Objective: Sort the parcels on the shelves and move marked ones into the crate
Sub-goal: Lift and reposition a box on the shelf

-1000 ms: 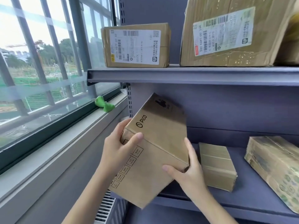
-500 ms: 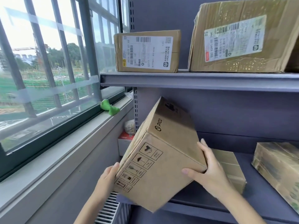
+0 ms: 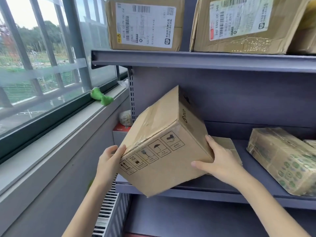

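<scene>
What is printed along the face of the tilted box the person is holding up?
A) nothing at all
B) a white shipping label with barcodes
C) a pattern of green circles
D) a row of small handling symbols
D: the held box, gripped by the left hand and right hand, shows a row of black boxed handling symbols.

Barred window (image 3: pixel 42 53) along the left, green crumpled object (image 3: pixel 101 97) on the sill's far end against the frame, white slatted radiator (image 3: pixel 106 212) below, red-and-white box (image 3: pixel 119 134) beside the rack's slotted upright (image 3: pixel 131 94)
</scene>
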Available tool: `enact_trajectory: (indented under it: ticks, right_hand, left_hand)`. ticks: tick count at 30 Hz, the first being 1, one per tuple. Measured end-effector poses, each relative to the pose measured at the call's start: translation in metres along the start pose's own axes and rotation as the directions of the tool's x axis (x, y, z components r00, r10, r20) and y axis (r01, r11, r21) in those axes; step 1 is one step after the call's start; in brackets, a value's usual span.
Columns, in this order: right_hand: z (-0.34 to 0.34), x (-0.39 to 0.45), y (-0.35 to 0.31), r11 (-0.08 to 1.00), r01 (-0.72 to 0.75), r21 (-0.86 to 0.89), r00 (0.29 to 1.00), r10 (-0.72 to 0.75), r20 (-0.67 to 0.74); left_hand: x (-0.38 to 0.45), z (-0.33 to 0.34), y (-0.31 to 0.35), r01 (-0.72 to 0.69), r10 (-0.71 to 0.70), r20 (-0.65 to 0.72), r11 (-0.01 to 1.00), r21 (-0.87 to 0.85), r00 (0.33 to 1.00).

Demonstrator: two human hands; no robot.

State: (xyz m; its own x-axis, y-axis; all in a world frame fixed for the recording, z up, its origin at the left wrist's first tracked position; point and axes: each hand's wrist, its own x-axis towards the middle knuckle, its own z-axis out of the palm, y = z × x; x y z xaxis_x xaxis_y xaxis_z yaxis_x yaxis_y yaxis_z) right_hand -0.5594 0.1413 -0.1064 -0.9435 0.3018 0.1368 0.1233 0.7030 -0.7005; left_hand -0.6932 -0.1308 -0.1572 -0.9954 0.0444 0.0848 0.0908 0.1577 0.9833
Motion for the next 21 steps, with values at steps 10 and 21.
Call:
enact_trajectory:
  ticks: [10,21]
  right_hand:
    - [0.058,-0.009,0.011,0.869,-0.084,0.488,0.996,0.056,0.071]
    - [0.098,-0.021,0.035,0.748,-0.181,0.639,0.976,0.216,0.024]
  left_hand:
    - [-0.004,-0.017,0.035,-0.135,0.143,-0.209,0.990,0.052,0.967]
    - [-0.010,-0.004,0.014,-0.082,0.092,-0.173,0.995,0.063,0.981]
